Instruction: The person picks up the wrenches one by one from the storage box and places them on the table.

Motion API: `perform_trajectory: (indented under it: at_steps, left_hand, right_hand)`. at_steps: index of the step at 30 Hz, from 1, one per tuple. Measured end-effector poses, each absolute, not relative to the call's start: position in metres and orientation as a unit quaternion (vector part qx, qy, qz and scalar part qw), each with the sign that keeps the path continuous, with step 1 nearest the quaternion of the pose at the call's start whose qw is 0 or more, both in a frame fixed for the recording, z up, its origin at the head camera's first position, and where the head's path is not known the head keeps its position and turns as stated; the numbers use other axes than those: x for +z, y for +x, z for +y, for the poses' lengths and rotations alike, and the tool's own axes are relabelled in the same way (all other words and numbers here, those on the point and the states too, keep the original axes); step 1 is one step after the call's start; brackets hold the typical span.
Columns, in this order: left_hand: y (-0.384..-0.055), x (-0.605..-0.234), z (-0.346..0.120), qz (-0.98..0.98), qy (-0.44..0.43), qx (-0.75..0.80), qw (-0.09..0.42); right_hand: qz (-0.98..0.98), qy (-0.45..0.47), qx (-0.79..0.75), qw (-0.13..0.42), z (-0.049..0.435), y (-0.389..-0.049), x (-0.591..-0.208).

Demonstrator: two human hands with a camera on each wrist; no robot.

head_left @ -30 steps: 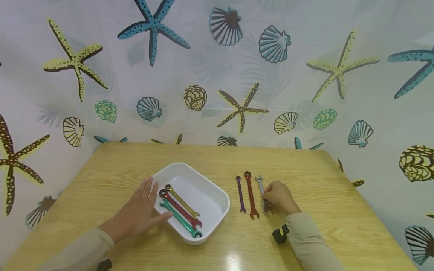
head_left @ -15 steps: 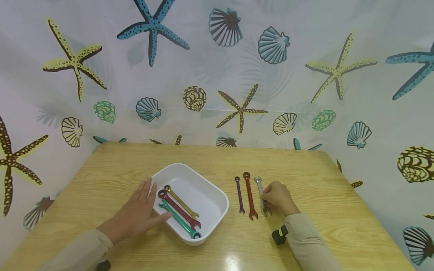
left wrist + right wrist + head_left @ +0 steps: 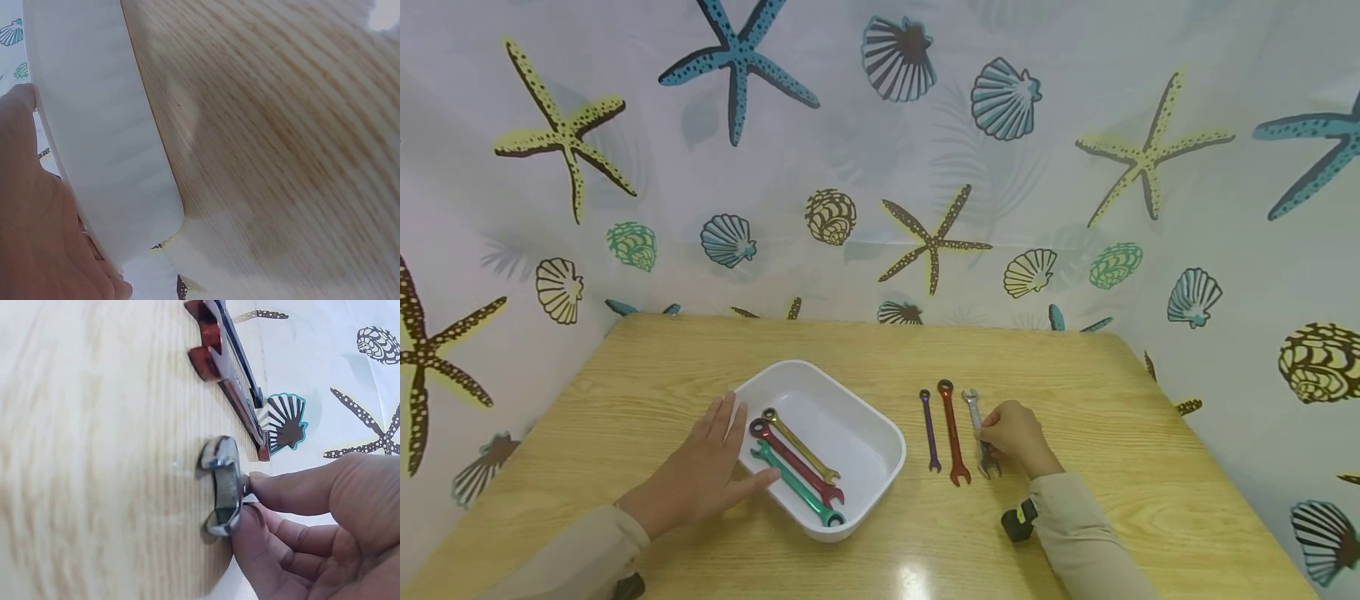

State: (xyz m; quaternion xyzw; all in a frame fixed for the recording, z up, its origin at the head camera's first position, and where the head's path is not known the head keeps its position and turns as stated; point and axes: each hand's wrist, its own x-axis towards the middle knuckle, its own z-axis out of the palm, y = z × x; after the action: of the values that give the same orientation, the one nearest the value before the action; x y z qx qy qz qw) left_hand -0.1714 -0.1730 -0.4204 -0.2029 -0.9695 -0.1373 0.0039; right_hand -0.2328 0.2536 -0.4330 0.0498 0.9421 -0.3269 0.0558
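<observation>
Currently, right hand (image 3: pixel 1017 433) pinches silver wrench (image 3: pixel 973 408); left hand (image 3: pixel 696 477), outstretched, touches white tray (image 3: pixel 838 419) around its nine o'clock.

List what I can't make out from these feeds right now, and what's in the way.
- Head view: part of the silver wrench's shaft, behind the right hand.
- Right wrist view: that wrench's far end, behind the fingers.
- Left wrist view: the inside of the white tray, blocked by its wall.
- Head view: any markings on the purple wrench, too small.
- Head view: the black device by the left sleeve, cut off by the bottom edge.
</observation>
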Motion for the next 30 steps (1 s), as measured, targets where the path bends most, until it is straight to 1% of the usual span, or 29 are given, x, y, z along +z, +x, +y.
perform_trajectory:
  at_steps: [9, 13, 16, 21, 24, 30]
  left_hand:
    - [-0.172, -0.419, -0.174, -0.969, -0.205, -0.136, 0.008]
    - [-0.172, -0.419, -0.174, -0.969, -0.207, -0.134, 0.011]
    - [-0.171, -0.418, -0.174, -0.969, -0.207, -0.134, 0.01]
    - [-0.171, -0.418, -0.174, -0.969, -0.208, -0.135, 0.015]
    - [-0.17, -0.417, -0.174, -0.969, -0.209, -0.135, 0.015]
    - [-0.17, -0.418, -0.174, -0.969, -0.207, -0.136, 0.013]
  right_hand:
    - [0.944, 0.046, -0.322, 0.056, 0.254, -0.234, -0.431]
    - [0.953, 0.031, -0.296, 0.048, 0.253, -0.235, -0.421]
    - [0.948, 0.011, -0.315, 0.034, 0.246, -0.237, -0.409]
    - [0.913, -0.011, -0.405, 0.042, 0.22, -0.236, -0.383]
    - [0.905, -0.026, -0.422, 0.044, 0.197, -0.233, -0.369]
    - [0.887, -0.071, -0.452, 0.059, 0.151, -0.227, -0.358]
